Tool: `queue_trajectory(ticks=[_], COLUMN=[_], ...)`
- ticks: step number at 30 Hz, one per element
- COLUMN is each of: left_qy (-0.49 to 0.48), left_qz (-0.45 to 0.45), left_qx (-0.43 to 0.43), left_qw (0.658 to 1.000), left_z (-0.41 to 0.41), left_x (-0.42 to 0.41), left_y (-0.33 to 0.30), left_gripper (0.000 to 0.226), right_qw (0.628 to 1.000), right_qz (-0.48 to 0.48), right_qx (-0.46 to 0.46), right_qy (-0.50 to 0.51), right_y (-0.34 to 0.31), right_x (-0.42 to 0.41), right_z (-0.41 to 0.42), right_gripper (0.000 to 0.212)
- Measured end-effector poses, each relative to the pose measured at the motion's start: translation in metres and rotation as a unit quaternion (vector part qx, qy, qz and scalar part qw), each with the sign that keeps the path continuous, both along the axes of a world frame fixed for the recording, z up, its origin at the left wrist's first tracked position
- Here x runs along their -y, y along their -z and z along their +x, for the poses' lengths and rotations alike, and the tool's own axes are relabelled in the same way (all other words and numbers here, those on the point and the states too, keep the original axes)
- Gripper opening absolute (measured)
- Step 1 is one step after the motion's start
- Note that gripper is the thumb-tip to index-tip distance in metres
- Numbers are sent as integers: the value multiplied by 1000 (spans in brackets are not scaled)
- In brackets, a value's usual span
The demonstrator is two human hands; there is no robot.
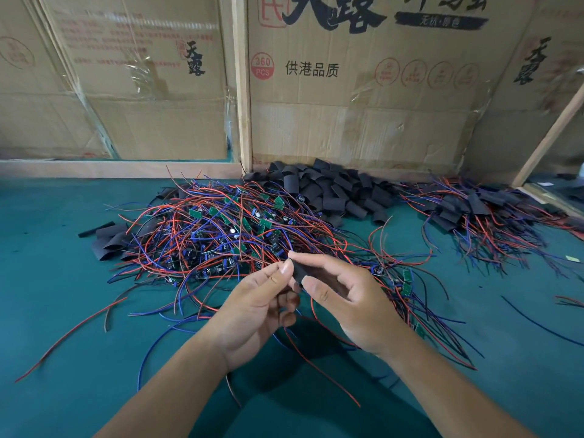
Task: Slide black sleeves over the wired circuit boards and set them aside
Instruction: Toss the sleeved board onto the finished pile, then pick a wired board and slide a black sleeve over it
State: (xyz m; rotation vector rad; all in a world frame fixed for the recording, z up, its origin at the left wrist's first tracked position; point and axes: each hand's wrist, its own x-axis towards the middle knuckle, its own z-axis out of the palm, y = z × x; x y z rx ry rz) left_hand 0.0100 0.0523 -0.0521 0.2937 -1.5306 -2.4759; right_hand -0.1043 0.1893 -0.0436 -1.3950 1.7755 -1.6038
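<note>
Both hands meet over the near edge of a tangled heap of wired circuit boards (227, 235), small green boards with red and blue leads. My right hand (344, 298) pinches a black sleeve (298, 271) between thumb and forefinger. My left hand (262, 308) pinches the sleeve's left end with thumb and fingertips. Red and blue wires trail down from under the hands toward me. Whether a board sits inside the sleeve is hidden by the fingers.
A pile of loose black sleeves (335, 191) lies against the cardboard wall (347, 99). Sleeved boards with wires (480, 213) are heaped at the right. Several flat sleeves (110, 238) lie left of the tangle. A green mat (63, 295) covers the table.
</note>
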Motion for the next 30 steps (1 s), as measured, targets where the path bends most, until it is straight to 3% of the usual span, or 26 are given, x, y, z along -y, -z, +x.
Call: queue_trajectory(ticks=[4,8,16,20,25,27,30], left_qy=[-56,-114,-68,-86,-195,-247,-258], left_qz=[-80,-272,-286,-452,-455,-502,-593], left_qx=[17,34,27,38,0,11,57], left_qw=[995,955,955,887,869,828,761], left_z=[0,1,7,9,9,13,15], left_x=[3,9,12,10,18,26,36], left_y=[-1,-5,-10,-10,-15,-17,-17], left_gripper=[32,21,18,30,18,9,10], right_qw=[993,984,992,986,992,991,980], right_qz=[15,48,30,25,23,21,45], right_qx=[-105,-158,-123,-156,-68,-51,-98], right_qy=[56,66,26,45,101,125,168], right_y=[0,1,5,10,12,14,15], right_x=[-2,-2,-1,0,1,1,-1], right_z=[4,-1,-6,-6,-14,-18,-23], right_gripper=[31,31,26,30,41,40,30])
